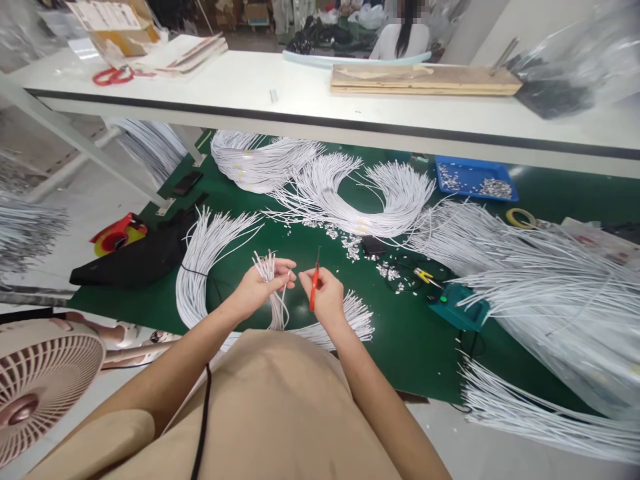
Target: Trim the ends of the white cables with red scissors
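Observation:
My left hand (260,287) is closed round a small bunch of white cables (269,267), whose cut ends stick up above the fingers. Between its thumb and fingertips one cable end stands apart from the rest. Close by on the right, my right hand (327,297) grips small pliers or snips with orange-red handles (315,288), their thin dark tip pointing up. The fingertips of both hands nearly meet. A larger curved bundle of white cables (193,287) lies left of my left hand, and more cable ends (357,320) spread beside my right wrist.
Coiled white cables (370,217) and scattered small metal pieces (351,247) lie on the green table (400,360). A blue tray (475,177) stands behind, a green device (457,307) on the right. The white shelf (240,87) crosses above; a fan (45,387) is at left. Beyond, a person (403,40) sits.

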A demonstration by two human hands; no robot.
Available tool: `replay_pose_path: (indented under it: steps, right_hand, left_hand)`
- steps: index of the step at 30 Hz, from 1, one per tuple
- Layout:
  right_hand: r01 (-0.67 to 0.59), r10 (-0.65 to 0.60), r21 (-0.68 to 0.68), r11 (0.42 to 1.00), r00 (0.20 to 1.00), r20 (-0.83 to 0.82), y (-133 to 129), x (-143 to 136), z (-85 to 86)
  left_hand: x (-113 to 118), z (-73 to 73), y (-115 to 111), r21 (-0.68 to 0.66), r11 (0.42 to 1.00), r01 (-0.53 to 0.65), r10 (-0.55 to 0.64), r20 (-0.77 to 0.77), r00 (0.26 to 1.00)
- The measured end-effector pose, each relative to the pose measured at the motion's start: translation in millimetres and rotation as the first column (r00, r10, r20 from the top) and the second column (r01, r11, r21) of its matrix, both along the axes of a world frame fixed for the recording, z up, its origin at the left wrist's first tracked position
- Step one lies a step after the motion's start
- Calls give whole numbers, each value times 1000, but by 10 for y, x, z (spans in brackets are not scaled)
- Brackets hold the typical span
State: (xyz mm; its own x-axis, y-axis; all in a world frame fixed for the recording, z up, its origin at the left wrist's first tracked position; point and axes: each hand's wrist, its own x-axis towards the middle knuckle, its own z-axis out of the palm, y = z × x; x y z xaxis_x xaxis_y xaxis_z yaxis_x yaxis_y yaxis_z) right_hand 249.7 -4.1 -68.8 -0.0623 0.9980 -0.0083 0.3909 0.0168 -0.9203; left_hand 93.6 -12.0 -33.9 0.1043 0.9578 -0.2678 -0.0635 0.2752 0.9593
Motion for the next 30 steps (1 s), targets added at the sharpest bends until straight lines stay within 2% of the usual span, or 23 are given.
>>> replay_pose_path:
  steps: [3, 6, 12, 17, 24, 30]
  right_hand:
    - [-157, 99, 150, 976, 937, 336, -32, 58, 29]
    - [-264, 93, 226, 938, 817, 570, -48, 102, 2]
    - [-362, 69, 256, 896, 683, 727, -28, 148, -5]
    - [-404, 70, 253, 879, 635, 769, 4, 195, 41]
    - [-404, 82, 241, 883, 637, 767, 13, 220, -9]
    - [-219, 111, 153, 964, 849, 516, 12, 152, 19]
  left_hand:
    - [-10, 8, 8, 1, 1000, 9, -9, -29, 1000]
    - [-13, 19, 17, -17, 1000, 2, -3, -57, 998]
    - [-33, 19, 34, -52, 999, 2, -8, -124, 992]
    - [-47, 23, 47, -73, 997, 1, -13, -161, 987]
    - [-61, 14, 55, -73, 997, 5, -18, -179, 984]
    - [-78, 31, 39, -68, 998, -5, -2, -100, 995]
